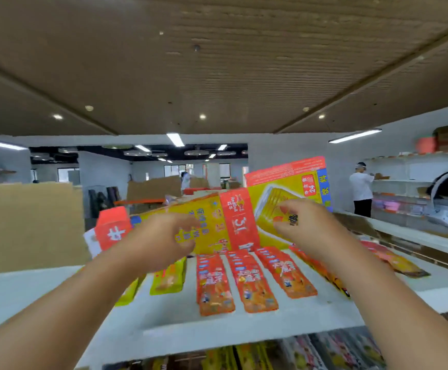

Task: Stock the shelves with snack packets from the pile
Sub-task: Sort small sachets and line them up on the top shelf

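Red snack packets (252, 281) lie in three overlapping rows on the white top shelf (191, 327). Yellow packets (168, 279) lie to their left, partly hidden by my left arm. My left hand (161, 241) hovers over the yellow packets with its fingers loosely curled and nothing in them. My right hand (305, 225) is raised above the rightmost red row, fingers bent and spread, also holding nothing. Both hands are in front of a flattened yellow-and-red drinks carton (217, 222) that stands along the back of the shelf. The picture is blurred.
More packets (324, 351) fill the shelf below. Orange packets (396, 263) lie further right on the shelf top. A brown cardboard sheet (30, 225) stands at the left. A person in white (362, 190) works at wall shelves on the right.
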### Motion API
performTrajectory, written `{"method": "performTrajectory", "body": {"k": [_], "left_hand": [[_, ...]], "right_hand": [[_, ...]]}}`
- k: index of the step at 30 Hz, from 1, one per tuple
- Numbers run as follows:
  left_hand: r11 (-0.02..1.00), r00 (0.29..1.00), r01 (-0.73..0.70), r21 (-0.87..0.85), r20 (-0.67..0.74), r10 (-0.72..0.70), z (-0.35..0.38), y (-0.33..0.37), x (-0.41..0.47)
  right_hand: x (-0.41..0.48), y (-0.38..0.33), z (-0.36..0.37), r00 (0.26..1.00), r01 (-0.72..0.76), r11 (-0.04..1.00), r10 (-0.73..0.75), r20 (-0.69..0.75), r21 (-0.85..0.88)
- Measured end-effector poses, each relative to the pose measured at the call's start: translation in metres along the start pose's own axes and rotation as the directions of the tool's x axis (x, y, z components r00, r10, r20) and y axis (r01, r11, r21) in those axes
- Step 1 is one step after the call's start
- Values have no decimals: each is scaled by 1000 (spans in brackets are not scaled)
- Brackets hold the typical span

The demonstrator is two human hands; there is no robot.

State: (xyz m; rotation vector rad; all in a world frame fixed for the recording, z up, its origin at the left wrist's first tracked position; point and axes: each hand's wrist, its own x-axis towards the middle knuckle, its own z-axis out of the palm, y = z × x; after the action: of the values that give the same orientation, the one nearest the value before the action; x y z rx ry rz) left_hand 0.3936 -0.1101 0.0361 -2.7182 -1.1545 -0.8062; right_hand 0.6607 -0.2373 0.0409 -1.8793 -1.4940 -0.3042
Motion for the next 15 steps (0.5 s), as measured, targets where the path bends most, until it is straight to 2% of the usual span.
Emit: {"method": "performTrajectory", "body": {"k": [7,10,15], "left_hand": [[961,958,277,-20,-69,-277,-103,-141,-133],[923,919,384,13,-103,-380,-146,-191,-197],[815,814,576,58,-124,-567,-215,-258,-296]], "right_hand": [[-18,-167,57,977,185,977,-194,93,102],[-30,-246,82,947,268,949,-291,135,169],[-44,-372,127,865,395,871,-460,201,292]]}}
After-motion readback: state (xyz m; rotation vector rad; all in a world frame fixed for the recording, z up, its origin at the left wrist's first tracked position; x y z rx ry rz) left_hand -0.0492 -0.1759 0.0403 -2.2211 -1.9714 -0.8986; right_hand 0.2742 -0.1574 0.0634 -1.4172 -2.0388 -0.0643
